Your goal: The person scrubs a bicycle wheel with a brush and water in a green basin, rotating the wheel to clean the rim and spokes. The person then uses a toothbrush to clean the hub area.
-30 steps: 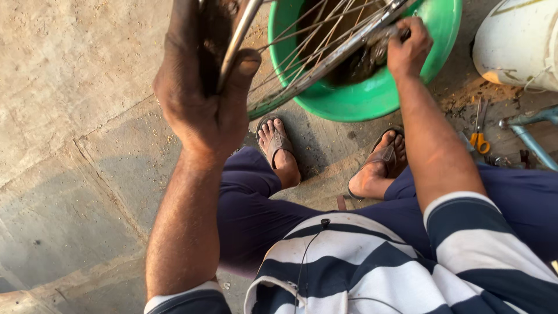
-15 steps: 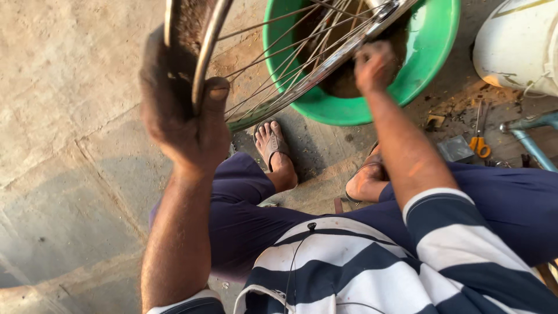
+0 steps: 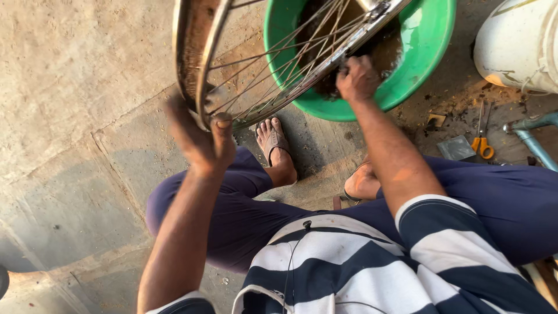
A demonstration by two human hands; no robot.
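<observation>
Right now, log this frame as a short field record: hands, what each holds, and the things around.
Left hand: grips the near edge of the wheel rim
Right hand: closed, pressed on the rim's far side over the green basin
Basin contents: dark water
Wheel: bare spoked rim, rusty, tilted
Ground: concrete floor
Nearby: white bucket, orange-handled scissors

Rough concrete floor (image 3: 75, 116) laid in large slabs with shallow joints running across it, sandy brown on the left and dusted with grit. Darker, dirtier ground on the far right, strewn with small scraps and debris, with a white bucket (image 3: 517, 40) at the far right corner, orange-handled scissors (image 3: 481, 139) and a flat grey square piece (image 3: 456, 148) just beside them, and a pale blue pipe (image 3: 532, 136) at the right edge. Warm daylight from the far side, soft shadow nearer.
</observation>
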